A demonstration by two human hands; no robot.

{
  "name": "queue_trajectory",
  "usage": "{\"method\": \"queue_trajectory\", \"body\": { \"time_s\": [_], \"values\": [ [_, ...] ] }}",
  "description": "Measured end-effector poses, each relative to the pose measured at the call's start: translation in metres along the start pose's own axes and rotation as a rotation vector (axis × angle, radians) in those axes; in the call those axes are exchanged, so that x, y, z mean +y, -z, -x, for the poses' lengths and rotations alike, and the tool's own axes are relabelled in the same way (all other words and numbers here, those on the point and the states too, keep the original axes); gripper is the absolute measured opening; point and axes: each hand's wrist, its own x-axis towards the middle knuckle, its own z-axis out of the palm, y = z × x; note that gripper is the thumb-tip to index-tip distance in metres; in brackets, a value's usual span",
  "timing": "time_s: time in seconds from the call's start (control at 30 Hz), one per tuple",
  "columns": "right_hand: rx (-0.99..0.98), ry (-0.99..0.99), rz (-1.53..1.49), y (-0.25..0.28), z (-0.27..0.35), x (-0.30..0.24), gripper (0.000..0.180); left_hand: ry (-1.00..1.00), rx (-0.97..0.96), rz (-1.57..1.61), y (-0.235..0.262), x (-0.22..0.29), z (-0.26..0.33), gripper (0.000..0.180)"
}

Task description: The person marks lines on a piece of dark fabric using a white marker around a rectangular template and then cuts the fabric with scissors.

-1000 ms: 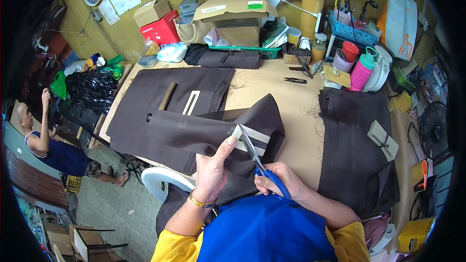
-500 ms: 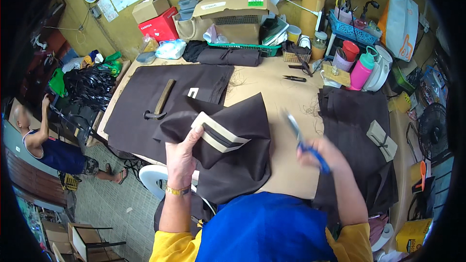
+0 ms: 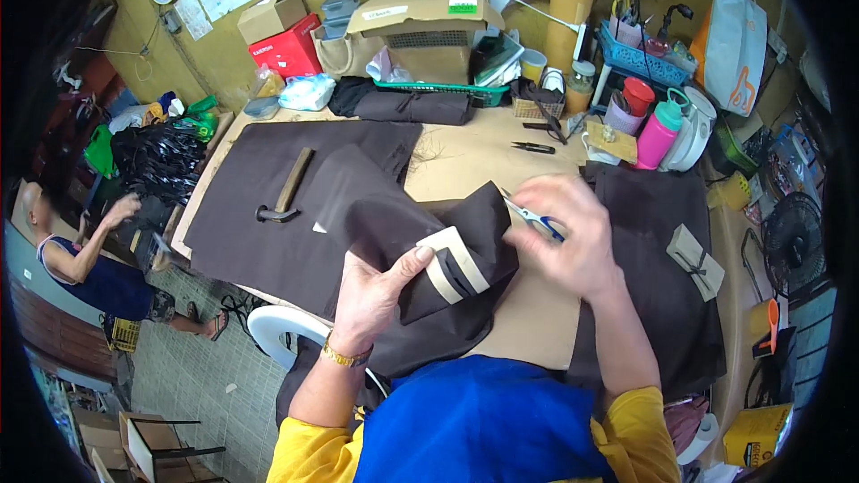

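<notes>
My left hand [image 3: 369,297] grips a piece of dark brown fabric [image 3: 380,215], thumb on top of a cream rectangular frame piece [image 3: 440,279] with a dark slot. The loose fabric hangs in folds over the table's front part. At the fabric's right edge, my right hand [image 3: 573,246] is closed on blue-handled scissors [image 3: 548,225]. Their blades point up and left toward the fabric's upper corner; whether they touch it I cannot tell. Left of the held fabric, a wooden-handled hammer [image 3: 293,188] lies on a flat dark fabric sheet [image 3: 228,192].
Black snips [image 3: 533,148] lie toward the back. A dark fabric stack [image 3: 631,224] on the right bears a tied cream bundle [image 3: 696,261]. Along the back stand a cardboard box [image 3: 429,13], a green tray [image 3: 488,97] and a pink bottle [image 3: 660,132]. A co-worker [image 3: 89,277] stands at left.
The scissors have come left and up to the fabric's edge. My left hand has shifted right with the fabric and frame piece. The co-worker's raised arm has come down.
</notes>
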Motion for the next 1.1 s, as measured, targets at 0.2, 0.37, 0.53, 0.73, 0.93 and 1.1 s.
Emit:
{"method": "queue_trajectory", "body": {
  "time_s": [0.2,0.37,0.53,0.73,0.93,1.1],
  "values": [
    [-0.096,0.221,-0.144,-0.015,0.002,-0.026,0.042,-0.055,-0.178,-0.118,-0.01,0.003,-0.005,0.042],
    [-0.135,0.192,-0.149,-0.011,0.003,-0.027,0.04,-0.085,-0.169,-0.212,-0.01,0.001,0.0,0.053],
    [-0.145,0.247,-0.094,-0.011,0.002,-0.026,0.029,-0.076,-0.208,-0.306,-0.006,0.006,0.0,0.062],
    [-0.071,0.304,-0.044,-0.015,0.003,-0.027,0.018,-0.114,-0.192,-0.386,-0.012,0.013,0.006,0.064],
    [-0.03,0.341,-0.014,-0.014,0.002,-0.032,0.015,-0.148,-0.192,-0.446,-0.01,0.013,0.01,0.064],
    [-0.061,0.28,-0.081,-0.016,-0.001,-0.032,0.013,-0.152,-0.202,-0.489,-0.012,0.012,0.014,0.066]
  ]
}}
